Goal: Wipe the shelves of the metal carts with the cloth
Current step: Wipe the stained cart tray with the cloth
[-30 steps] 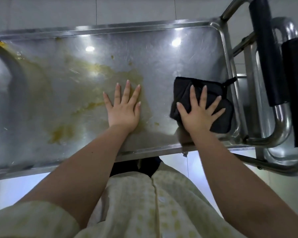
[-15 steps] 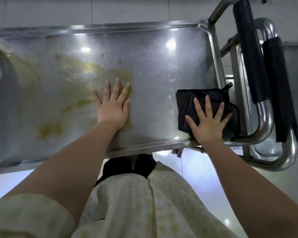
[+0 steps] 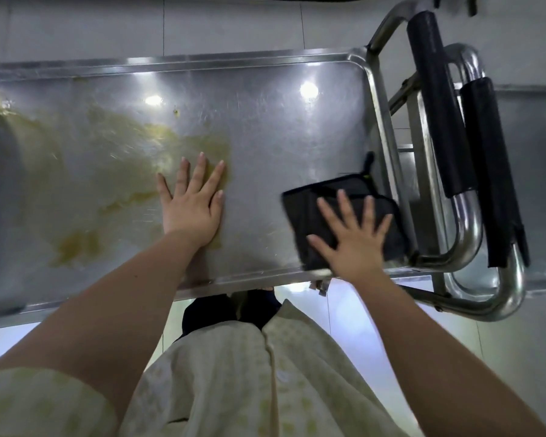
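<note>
Floor: pale tiles [image 3: 360, 326] beneath a steel cart.
Shelf: the top shelf [image 3: 281, 121] carries a yellow-brown stain [image 3: 101, 159] across its left half.
Left hand: the left hand [image 3: 191, 209] lies flat with fingers straight, palm on the shelf at the stain's right edge, holding nothing.
Right hand: the right hand [image 3: 350, 241], fingers splayed, presses the black cloth [image 3: 309, 209] into the near right corner.
Change: the cloth and right hand have slid nearer the front rim; the left hand stays put.
</note>
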Motion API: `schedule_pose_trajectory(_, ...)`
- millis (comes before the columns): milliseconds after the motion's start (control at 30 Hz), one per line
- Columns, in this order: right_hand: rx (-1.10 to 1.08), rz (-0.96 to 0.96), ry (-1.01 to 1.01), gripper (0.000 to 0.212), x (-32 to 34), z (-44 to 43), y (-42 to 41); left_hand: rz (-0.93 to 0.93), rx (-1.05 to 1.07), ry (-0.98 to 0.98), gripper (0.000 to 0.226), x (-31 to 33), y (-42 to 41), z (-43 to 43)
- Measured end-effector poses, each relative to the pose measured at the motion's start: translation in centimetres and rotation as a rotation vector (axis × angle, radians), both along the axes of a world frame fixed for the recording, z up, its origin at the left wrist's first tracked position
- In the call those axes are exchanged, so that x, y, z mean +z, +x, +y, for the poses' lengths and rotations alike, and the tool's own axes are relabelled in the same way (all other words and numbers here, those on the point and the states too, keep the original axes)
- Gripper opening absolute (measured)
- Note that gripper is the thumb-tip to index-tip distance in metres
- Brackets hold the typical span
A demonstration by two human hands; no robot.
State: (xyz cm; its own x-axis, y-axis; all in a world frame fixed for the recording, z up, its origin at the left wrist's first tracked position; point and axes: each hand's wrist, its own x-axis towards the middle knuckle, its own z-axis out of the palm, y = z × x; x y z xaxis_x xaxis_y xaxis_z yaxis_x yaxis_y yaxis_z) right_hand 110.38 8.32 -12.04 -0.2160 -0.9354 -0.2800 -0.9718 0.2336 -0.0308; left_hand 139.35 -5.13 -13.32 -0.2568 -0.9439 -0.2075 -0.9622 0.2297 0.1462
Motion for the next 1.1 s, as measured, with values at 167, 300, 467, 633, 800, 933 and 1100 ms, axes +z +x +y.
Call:
schedule_pose_trajectory(167, -0.085, 0.037, 0.109, 0.072, 0.5, 0.8, -3.9, -0.021, 0.001, 0.002, 0.057, 0.0, -0.4, 0.2)
schedule_pose_trajectory(300, -0.034, 0.029, 0.115, 0.072, 0.4, 0.3, -0.2, -0.01, -0.004, -0.004, 0.056, -0.1, 0.0, 0.4)
schedule_pose_trajectory(467, 0.002, -0.019, 0.055, 0.074, 0.2, -12.0, -0.8, -0.02, -0.022, -0.024, 0.055, -0.1, 0.0, 0.4)
schedule_pose_trajectory(633, -0.09, -0.07, 0.099, 0.074, 0.4, -24.3, -1.8, -0.027, -0.025, -0.055, 0.054, -0.3, 0.0, 0.4)
schedule_pose_trajectory(800, -0.043, -0.038, 0.047, 0.075, 0.0, -19.7, 0.4, -0.015, -0.01, -0.057, 0.055, -0.4, -0.2, 0.5)
schedule_pose_trajectory(933, 0.14, -0.088, -0.049, 0.074, -0.1, -6.6, 5.9, -0.017, -0.001, -0.064, 0.055, -0.4, -0.3, 0.6)
schedule_pose_trajectory(1100, 0.153, -0.09, -0.058, 0.068, 0.1, -2.8, 8.2, -0.022, -0.019, -0.082, 0.056, -0.7, -0.2, 0.8)
